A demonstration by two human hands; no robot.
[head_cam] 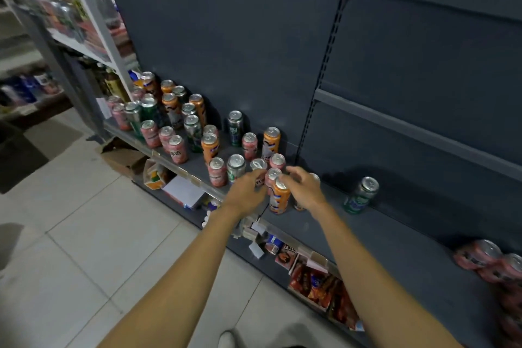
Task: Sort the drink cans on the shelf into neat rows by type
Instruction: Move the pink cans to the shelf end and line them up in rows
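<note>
Nearest, the left hand curls round a pale can at the dark grey metal shelf edge, while the right hand grips another can, mostly hidden. Between them stands an orange-and-white aluminium can. Beyond crowd mixed pink, green and orange cans; a lone green can stands apart rightward.

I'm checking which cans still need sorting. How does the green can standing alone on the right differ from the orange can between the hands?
The green can stands apart on bare shelf; the orange can is packed against other cans. No hand is near the green can, while the left hand and right hand flank the orange can. Their colours differ. Both stand upright with silver tops.
</note>
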